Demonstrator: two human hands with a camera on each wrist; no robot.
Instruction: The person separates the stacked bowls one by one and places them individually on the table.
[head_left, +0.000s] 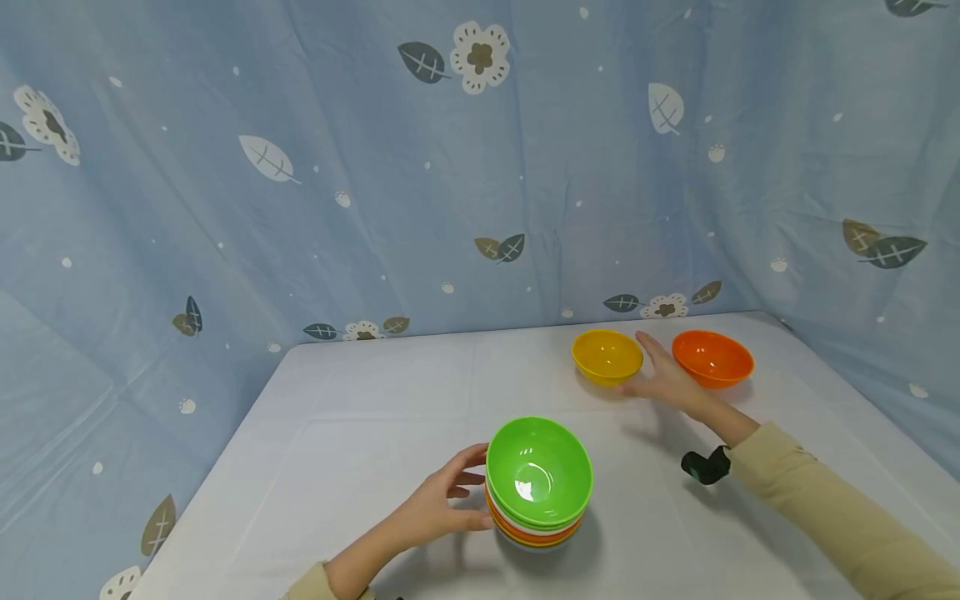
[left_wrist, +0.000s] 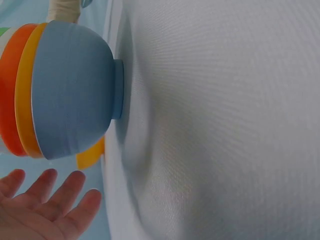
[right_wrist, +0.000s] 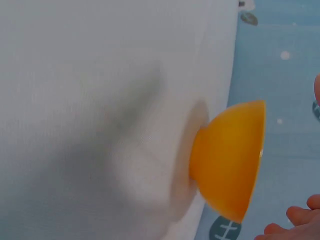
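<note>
A stack of nested bowls stands at the front middle of the table, a green bowl (head_left: 536, 467) on top. Below it show white, orange and yellow rims, with a blue bowl (left_wrist: 75, 92) at the bottom. My left hand (head_left: 450, 500) is at the left side of the stack, fingers spread and loosely bent beside it. Farther back on the right, my right hand (head_left: 663, 379) reaches to the right side of a single yellow bowl (head_left: 606, 358), thumb and fingers apart. In the right wrist view the yellow bowl (right_wrist: 227, 160) stands upright, fingers near its rim.
An orange bowl (head_left: 712, 358) stands at the back right, just beyond the right hand. White cloth covers the table (head_left: 360, 433), and a blue patterned curtain (head_left: 375, 167) hangs behind it. A black wrist device (head_left: 707, 467) sits by the right sleeve.
</note>
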